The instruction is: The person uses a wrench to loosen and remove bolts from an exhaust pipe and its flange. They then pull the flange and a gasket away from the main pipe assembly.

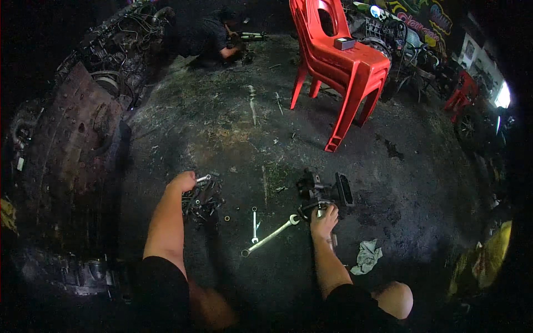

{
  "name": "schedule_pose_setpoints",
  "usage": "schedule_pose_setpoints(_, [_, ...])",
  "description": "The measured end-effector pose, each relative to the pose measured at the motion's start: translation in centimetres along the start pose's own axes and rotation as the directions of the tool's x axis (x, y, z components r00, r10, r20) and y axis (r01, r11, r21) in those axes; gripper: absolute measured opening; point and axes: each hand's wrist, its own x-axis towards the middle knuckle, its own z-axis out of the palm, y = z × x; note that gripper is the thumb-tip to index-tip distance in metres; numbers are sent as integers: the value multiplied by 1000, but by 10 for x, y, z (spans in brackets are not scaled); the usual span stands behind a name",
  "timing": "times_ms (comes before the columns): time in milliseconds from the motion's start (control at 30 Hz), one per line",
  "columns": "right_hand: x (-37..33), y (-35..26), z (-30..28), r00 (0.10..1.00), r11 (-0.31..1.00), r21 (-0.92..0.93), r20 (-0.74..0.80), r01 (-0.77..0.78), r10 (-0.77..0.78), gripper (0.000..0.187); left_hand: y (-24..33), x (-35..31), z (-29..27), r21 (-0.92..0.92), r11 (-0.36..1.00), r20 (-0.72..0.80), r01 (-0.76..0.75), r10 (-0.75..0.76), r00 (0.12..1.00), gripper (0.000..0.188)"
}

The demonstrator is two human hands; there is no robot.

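My left hand point(182, 182) is closed around a small combination wrench point(203, 178), whose ring end sticks out to the right. Directly below lies a heap of dark bolts and small metal parts point(201, 201). On the right, my right hand point(324, 223) grips the near side of a dark engine part point(317, 188) with a flat rectangular flange. A small silver piece point(320, 212) shows by its fingers. Between my hands a long combination wrench point(269, 237) lies slanted on the floor, beside a shorter wrench point(255, 225).
A crumpled pale rag point(367, 257) lies right of my right forearm. Stacked red plastic chairs point(347, 61) stand ahead, a small box point(345, 43) on the seat. Large greasy machinery point(83, 127) lines the left. A person point(214, 41) crouches at the back. A brass-coloured ring point(227, 218) lies on the floor.
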Motion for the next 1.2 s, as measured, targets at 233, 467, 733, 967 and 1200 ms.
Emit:
schedule_pose_setpoints(233, [2, 10, 2, 995, 996, -35, 61, 76, -74, 34, 21, -5, -6, -89, 990, 160, 105, -90, 983, 22])
schedule_pose_setpoints(467, [2, 1, 2, 997, 1000, -10, 82, -11, 11, 37, 12, 1, -6, -23, 998, 137, 62, -58, 989, 25])
schedule_pose_setpoints(733, [0, 2, -1, 995, 996, -15, 34, 92, -91, 37, 27, -9, -13, 10, 995, 192, 95, -95, 977, 28])
schedule_pose_setpoints(967, [3, 5, 1, 995, 996, -67, 88, 57, -51, 37, 40, -11, -16, -1, 995, 189, 102, -100, 977, 29])
schedule_pose_setpoints(1200, [2, 1, -1, 998, 999, -14, 42, 48, -47, 33, 35, -12, -12, -32, 991, 169, 130, -123, 978, 30])
